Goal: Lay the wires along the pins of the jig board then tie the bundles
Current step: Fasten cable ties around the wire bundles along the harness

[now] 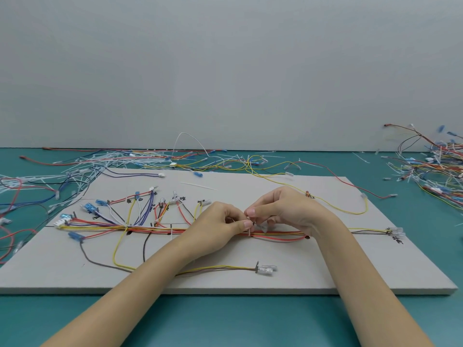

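We see a grey jig board (288, 271) lying flat on a teal table (225, 321), with coloured wires fanned out from pins on its left half and gathered into one main bundle (275, 235) running left to right across the middle. Both hands meet over that bundle near the board's centre. The left hand (223, 221) has its fingers curled, thumb and forefinger pinching a thin white cable tie (249, 227) that stands up from the bundle. The right hand (280, 209) is curled too, its fingertips (250, 212) pinching the upper end of the same tie. A loose tie (199, 186) lies further back on the board. Tangled spare wires (436, 166) and ties sit on the table at right and along the far left.
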Tool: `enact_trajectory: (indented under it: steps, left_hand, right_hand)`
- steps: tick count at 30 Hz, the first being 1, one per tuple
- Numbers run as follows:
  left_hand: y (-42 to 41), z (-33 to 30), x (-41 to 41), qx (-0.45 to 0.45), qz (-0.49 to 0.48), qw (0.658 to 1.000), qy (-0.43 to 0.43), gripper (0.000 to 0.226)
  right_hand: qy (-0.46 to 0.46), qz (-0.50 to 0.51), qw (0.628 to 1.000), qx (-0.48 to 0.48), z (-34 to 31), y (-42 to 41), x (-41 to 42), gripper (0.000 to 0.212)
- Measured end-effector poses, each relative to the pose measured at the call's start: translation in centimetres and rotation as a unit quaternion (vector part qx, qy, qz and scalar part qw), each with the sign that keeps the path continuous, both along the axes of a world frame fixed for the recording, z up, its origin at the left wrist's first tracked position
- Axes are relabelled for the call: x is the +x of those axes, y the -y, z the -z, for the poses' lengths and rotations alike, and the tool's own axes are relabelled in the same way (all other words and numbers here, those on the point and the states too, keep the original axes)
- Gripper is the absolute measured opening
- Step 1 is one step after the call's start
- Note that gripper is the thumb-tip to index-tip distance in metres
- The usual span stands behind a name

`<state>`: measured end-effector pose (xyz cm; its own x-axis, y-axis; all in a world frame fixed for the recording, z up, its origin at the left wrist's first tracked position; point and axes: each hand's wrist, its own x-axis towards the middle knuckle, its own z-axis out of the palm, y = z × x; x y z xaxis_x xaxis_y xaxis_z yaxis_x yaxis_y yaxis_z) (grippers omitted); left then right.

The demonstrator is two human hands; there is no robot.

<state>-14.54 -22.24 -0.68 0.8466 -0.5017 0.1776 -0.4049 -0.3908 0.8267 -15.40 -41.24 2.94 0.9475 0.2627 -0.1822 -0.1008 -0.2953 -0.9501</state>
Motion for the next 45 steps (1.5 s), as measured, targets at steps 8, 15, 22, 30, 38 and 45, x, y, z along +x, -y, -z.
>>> enact_trajectory:
  steps: [8, 15, 22, 30, 38, 45]
  left_hand:
    - [0.02, -0.18, -0.23, -0.003, -0.003, 1.000, -0.002, 0.021]
    - [0.00, -0.25, -0.26, -0.002, -0.005, 1.000, -0.004, 0.021]
    - [0.15, -0.20, -0.33, -0.006, -0.008, 0.999, -0.031, 0.027]
    - [0.17, -0.55, -0.60, -0.012, -0.010, 0.999, -0.050, 0.028]
    - [0.14, -0.41, -0.49, -0.018, -0.012, 0.999, -0.049, 0.027]
    - [0.14, -0.32, -0.40, -0.018, -0.008, 0.999, -0.044, 0.030]
  right_hand:
    - [0.003, -0.001, 1.000, -0.002, 0.06, -0.09, 0.01, 0.014]
    - [0.005, 0.006, 1.000, -0.003, 0.08, -0.24, 0.03, 0.012]
    - [0.013, 0.015, 1.000, -0.022, 0.05, -0.40, 0.05, 0.013]
    - [0.014, 0.015, 1.000, -0.020, -0.02, -0.41, 0.01, 0.016]
    - [0.015, 0.005, 1.000, -0.016, 0.05, -0.45, 0.07, 0.014]
    - [-0.011, 0.001, 1.000, 0.006, -0.16, -0.49, -0.11, 0.016]
